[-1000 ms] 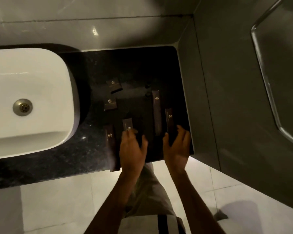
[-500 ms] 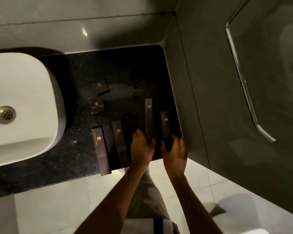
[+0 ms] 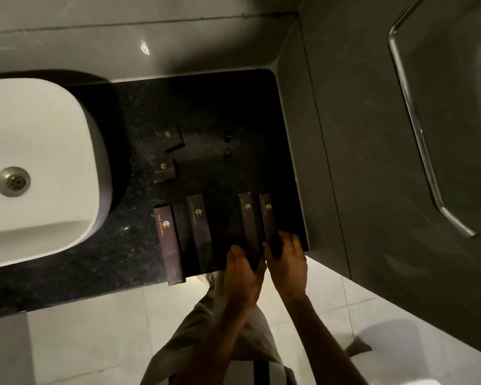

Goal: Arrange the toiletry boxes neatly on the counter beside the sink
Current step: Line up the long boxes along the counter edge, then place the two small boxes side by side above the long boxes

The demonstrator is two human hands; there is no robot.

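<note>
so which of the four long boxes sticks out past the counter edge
The leftmost long box, nearest the sink: its near end overhangs the counter edge, while the other three end at or before it.

Sink (image 3: 39,168) sits left on the counter (image 3: 122,245); four long boxes lined up along the front edge, two small ones behind.
</note>
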